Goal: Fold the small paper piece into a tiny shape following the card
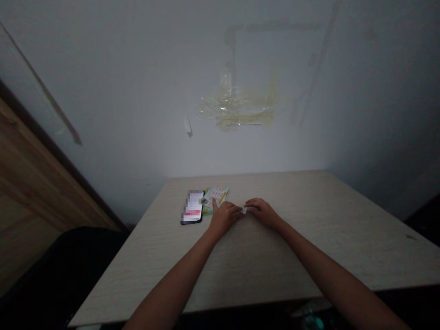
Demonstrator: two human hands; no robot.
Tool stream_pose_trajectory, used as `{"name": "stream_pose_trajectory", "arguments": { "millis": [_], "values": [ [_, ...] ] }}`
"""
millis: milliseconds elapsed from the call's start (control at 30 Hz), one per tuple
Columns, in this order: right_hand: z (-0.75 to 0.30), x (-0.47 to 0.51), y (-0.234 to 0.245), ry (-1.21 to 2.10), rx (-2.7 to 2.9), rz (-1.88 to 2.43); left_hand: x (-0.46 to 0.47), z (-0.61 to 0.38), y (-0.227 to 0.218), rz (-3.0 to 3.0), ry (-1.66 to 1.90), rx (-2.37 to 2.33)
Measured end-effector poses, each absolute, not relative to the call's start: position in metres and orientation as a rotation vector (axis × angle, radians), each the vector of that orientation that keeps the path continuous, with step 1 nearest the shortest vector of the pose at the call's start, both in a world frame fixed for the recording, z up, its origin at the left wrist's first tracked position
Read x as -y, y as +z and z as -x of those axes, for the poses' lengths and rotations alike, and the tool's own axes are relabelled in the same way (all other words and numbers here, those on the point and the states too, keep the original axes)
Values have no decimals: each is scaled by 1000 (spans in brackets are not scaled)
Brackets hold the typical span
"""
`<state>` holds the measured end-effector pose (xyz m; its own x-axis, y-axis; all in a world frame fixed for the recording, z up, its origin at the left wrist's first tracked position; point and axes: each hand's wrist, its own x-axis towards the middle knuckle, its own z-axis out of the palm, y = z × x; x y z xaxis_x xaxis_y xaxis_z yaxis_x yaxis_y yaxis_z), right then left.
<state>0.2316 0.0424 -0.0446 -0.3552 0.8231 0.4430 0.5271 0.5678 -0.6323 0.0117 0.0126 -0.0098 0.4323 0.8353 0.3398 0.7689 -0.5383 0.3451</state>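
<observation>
My left hand (225, 216) and my right hand (264, 212) meet over the middle of the table, fingertips close together. Between them is a small whitish piece (244, 210), perhaps paper, pinched from both sides; most of it is hidden by the fingers. The left thumb points up, in front of a printed leaflet or packet (217, 193) in white, yellow and green. Left of that lies a phone (193, 213) with a lit screen, partly pixelated.
The pale wooden table (275, 275) stands against a grey wall (137, 91) bearing clear tape (237, 110). A dark object, perhaps a chair (68, 261), is at the left, near wooden boards (30, 183). Something with a teal cap (313, 323) shows below the front edge.
</observation>
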Motion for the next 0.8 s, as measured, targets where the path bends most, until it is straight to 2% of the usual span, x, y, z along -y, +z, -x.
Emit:
{"name": "stream_pose_trajectory", "arguments": {
  "millis": [267,800],
  "values": [
    [-220,-35,-36,610,1687,1184,-8,-23,-10,-2378,889,-1636],
    [-211,-27,-35,751,1756,1071,-12,-25,-15,-2193,942,-1479]
  ]
}}
